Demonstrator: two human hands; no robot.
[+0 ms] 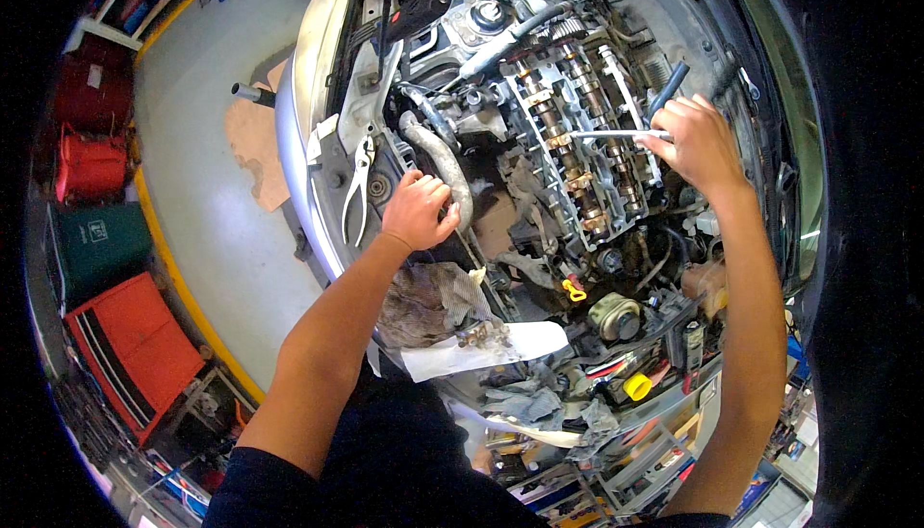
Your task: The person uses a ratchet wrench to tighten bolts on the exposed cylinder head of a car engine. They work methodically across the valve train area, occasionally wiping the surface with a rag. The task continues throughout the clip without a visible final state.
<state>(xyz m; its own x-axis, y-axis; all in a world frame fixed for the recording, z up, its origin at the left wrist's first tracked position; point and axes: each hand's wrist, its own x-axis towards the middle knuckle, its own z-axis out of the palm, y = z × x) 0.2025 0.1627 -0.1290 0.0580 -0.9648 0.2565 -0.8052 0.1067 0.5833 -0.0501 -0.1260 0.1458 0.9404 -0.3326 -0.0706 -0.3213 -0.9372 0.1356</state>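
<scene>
My right hand is closed round a tool with a thin metal shaft; its handle end is hidden in the fingers. The shaft points left, its tip over the exposed camshafts of an open engine. A dark blue tube stands beside the fingers. My left hand is at the front edge of the engine bay, fingers curled downward, against or just beside a grey curved hose. What lies under those fingers is hidden. Left of it, a pair of pliers rests on the front panel.
A dirty cloth and white paper holding small parts lie near me. Close by are a yellow-handled dipstick, a round metal cap and a yellow cap. Red bins and a green bin line the left wall.
</scene>
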